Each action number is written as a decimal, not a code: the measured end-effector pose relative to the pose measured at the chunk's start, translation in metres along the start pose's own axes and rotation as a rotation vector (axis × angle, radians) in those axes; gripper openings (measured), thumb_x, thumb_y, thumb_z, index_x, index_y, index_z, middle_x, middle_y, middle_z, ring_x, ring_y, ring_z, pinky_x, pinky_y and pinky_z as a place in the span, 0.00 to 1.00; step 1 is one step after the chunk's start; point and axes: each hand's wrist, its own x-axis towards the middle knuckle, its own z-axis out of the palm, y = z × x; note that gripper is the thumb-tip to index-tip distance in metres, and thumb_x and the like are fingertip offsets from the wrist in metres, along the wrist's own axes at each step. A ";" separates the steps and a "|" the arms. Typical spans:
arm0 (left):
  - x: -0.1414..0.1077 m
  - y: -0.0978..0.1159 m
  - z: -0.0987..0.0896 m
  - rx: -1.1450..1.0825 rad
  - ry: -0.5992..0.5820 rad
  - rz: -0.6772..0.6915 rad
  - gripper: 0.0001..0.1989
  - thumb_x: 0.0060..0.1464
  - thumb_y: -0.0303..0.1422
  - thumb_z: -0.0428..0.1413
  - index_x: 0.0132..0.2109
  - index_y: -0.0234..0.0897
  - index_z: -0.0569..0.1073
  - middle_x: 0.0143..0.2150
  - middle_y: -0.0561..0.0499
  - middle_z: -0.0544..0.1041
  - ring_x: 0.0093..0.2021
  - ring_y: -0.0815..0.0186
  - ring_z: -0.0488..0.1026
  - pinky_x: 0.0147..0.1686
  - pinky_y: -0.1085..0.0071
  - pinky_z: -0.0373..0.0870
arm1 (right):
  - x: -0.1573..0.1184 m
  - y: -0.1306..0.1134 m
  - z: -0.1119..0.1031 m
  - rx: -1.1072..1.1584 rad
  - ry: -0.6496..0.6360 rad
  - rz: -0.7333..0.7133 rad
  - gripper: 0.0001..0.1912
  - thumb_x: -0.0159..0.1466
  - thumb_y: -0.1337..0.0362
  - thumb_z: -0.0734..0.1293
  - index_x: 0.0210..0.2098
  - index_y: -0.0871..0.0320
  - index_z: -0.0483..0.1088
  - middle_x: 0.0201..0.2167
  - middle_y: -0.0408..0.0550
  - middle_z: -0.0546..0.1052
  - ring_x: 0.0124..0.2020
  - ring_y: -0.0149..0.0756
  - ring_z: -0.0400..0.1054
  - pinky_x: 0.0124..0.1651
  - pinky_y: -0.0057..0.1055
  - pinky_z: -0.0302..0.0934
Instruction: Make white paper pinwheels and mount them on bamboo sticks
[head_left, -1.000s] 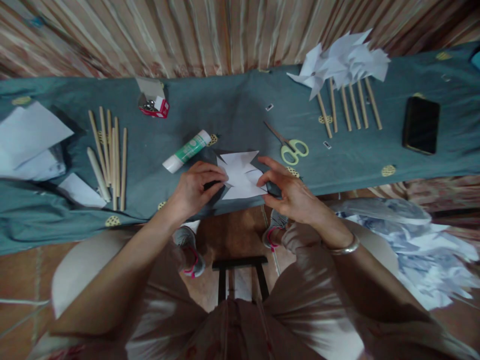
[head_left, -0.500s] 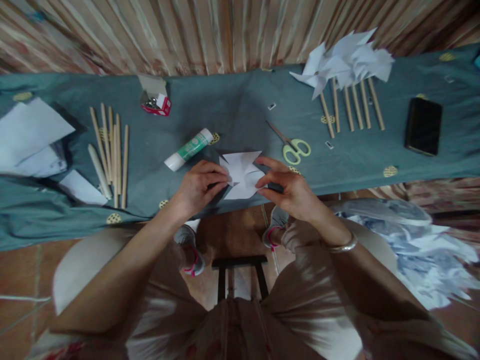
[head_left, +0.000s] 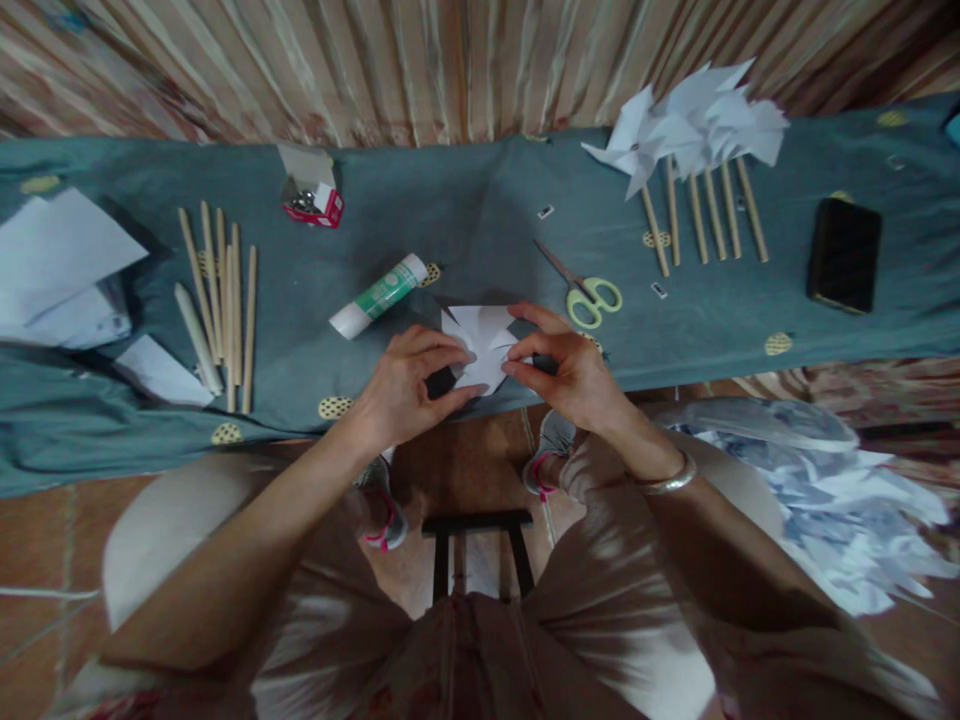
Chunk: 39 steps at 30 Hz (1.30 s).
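A cut white paper pinwheel (head_left: 489,345) lies near the front edge of the cloth-covered table, its flaps partly bent inward. My left hand (head_left: 420,378) presses its fingertips on the left side of the paper, thumb at the lower edge. On the right side, my right hand (head_left: 566,368) pinches a paper flap between thumb and fingers, with the index finger at the upper corner. Just to the left lies a glue stick (head_left: 381,296) with a green label. Scissors (head_left: 581,290) with pale green handles rest to the right of the paper.
Wooden sticks (head_left: 231,310) and a stack of white paper (head_left: 64,265) lie at left. A small red box (head_left: 313,200) of metal pins stands open behind. Finished pinwheels (head_left: 697,125) on sticks and a black phone (head_left: 845,255) lie at right. A plastic bag (head_left: 840,490) of paper sits below.
Both hands have moved inward over the paper. The left fingers and thumb reach farther onto it, and the right fingers bring a flap closer to the middle.
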 end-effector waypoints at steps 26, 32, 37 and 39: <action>-0.007 0.009 0.014 0.114 -0.050 0.158 0.11 0.65 0.33 0.52 0.49 0.38 0.78 0.47 0.45 0.80 0.49 0.57 0.73 0.49 0.57 0.65 | 0.002 -0.004 0.022 -0.282 0.093 -0.091 0.07 0.63 0.66 0.65 0.29 0.53 0.72 0.59 0.50 0.72 0.66 0.47 0.59 0.67 0.53 0.59; -0.007 0.008 0.015 0.124 -0.056 0.148 0.13 0.64 0.36 0.53 0.50 0.39 0.77 0.46 0.45 0.80 0.49 0.57 0.73 0.50 0.57 0.65 | 0.002 -0.007 0.020 -0.249 0.074 -0.070 0.07 0.63 0.66 0.65 0.29 0.52 0.72 0.59 0.49 0.72 0.66 0.48 0.59 0.68 0.53 0.57; -0.006 0.011 0.017 0.179 -0.019 0.172 0.12 0.64 0.36 0.54 0.50 0.37 0.77 0.44 0.45 0.80 0.47 0.57 0.73 0.48 0.58 0.65 | 0.001 -0.008 0.019 -0.217 0.063 -0.071 0.06 0.63 0.66 0.65 0.30 0.54 0.72 0.59 0.51 0.72 0.66 0.50 0.59 0.68 0.54 0.56; -0.006 0.013 0.018 0.183 -0.012 0.191 0.11 0.64 0.34 0.54 0.49 0.37 0.78 0.43 0.45 0.81 0.46 0.58 0.74 0.47 0.58 0.65 | 0.000 -0.008 0.020 -0.230 0.072 -0.078 0.06 0.63 0.66 0.65 0.30 0.54 0.72 0.59 0.51 0.73 0.66 0.49 0.60 0.68 0.53 0.57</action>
